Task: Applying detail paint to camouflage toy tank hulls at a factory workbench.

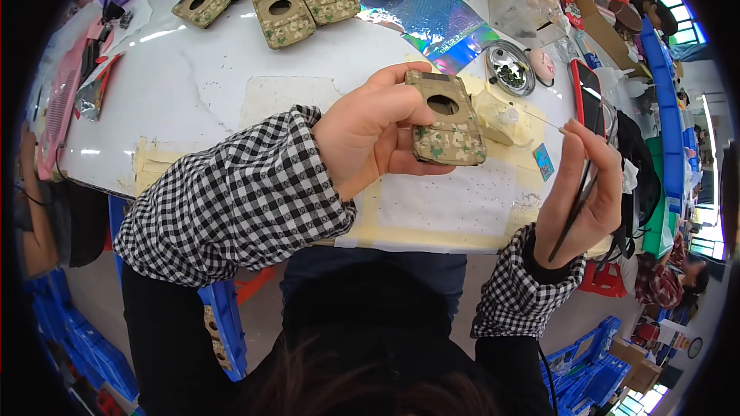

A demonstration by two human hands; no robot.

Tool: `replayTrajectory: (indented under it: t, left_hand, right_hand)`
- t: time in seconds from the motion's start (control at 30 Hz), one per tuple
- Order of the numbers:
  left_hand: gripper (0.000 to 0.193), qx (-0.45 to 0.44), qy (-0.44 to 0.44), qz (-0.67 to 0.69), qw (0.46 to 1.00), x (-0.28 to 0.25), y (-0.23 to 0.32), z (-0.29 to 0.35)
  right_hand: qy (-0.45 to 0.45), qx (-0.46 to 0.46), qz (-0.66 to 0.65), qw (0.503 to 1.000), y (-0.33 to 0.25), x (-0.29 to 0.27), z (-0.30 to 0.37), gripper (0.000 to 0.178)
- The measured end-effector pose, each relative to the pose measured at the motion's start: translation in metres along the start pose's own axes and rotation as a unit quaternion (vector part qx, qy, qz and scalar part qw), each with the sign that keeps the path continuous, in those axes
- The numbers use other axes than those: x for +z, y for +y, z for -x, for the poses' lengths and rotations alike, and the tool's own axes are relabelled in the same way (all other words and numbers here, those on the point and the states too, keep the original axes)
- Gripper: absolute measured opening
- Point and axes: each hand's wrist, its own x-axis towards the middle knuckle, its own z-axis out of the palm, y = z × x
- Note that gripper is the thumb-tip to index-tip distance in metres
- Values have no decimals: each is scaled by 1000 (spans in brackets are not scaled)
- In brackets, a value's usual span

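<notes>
Left hand [370,139] clamped on camouflage case [445,119]; right hand [582,185], at 3 o'clock, pinching thin black tool [574,212] above white table [208,77]

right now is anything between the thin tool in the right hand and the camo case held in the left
Nothing visible. The right hand holds the thin tool beside the camo case, which the left hand holds above the table; only open air separates them.
</notes>
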Motion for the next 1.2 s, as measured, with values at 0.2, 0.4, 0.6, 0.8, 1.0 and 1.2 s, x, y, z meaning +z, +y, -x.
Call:
replayTrajectory:
  t: [0.2,0.4,0.6,0.8,1.0,1.2]
  left_hand:
    - [61,-8,-20,-3,1000,-2,-1,-3]
    - [59,2,-9,-5,1000,0,-2,-1]
    - [58,-2,-8,-2,1000,2,-1,0]
    - [57,0,-5,-1,1000,1,-2,0]
    - [58,0,-2,-4,1000,2,-1,1]
    - [61,8,-3,-8,1000,2,-3,0]
  right_hand:
    - [-75,38,-227,970,-13,7,7,9]
    - [-120,74,-282,949,-19,21,8,7]
    - [-117,113,-319,934,-22,23,9,7]
    - [-117,108,-309,938,-20,24,10,6]
    - [-123,100,-295,942,-19,23,9,6]
    - [-118,121,-318,933,-19,22,8,8]
